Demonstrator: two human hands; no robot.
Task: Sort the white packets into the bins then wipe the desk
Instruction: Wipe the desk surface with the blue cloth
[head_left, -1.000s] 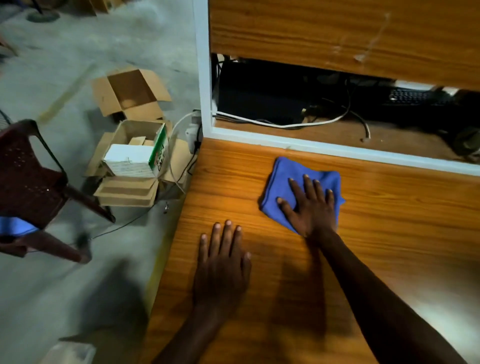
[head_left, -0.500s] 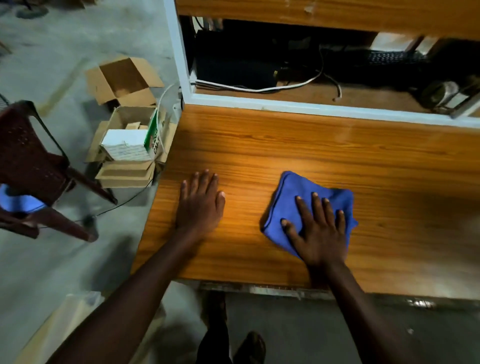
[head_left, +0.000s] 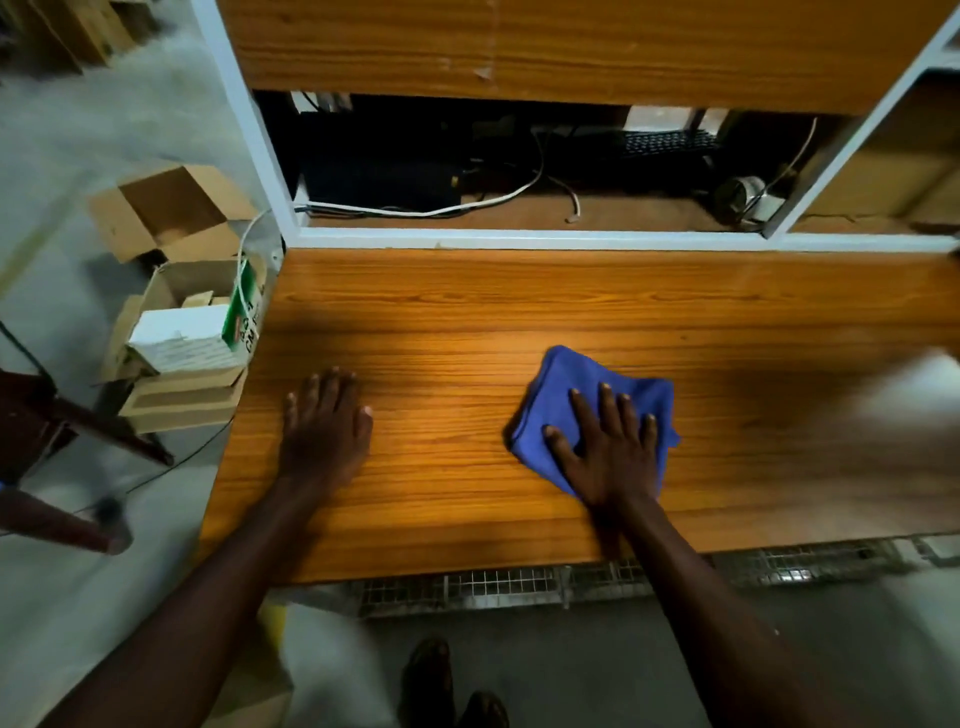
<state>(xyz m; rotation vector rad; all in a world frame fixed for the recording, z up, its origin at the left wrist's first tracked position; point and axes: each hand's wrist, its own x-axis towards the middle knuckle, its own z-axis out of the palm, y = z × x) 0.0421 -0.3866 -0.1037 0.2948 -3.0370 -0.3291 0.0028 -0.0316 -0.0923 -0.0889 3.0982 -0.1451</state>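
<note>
A folded blue cloth (head_left: 566, 376) lies on the wooden desk (head_left: 467, 312), right of centre and toward the front edge. My right hand (head_left: 608, 452) presses flat on the cloth with its fingers spread, covering the cloth's near half. My left hand (head_left: 324, 426) rests palm down on the bare wood near the desk's left edge, fingers apart and holding nothing. A blurred white shape (head_left: 914, 395) sits at the desk's right side; I cannot tell what it is. No white packets or bins are clearly in view.
A white-framed recess behind the desk holds cables (head_left: 431, 210), a dark keyboard (head_left: 670, 140) and a roll of tape (head_left: 743, 195). Cardboard boxes (head_left: 182, 343) and a dark red chair (head_left: 31, 415) stand on the floor to the left. Wire mesh (head_left: 493, 587) runs under the front edge.
My right hand has dragged the blue cloth from the far left of the desk toward the front and to the right. My left hand stayed flat near the left edge.
</note>
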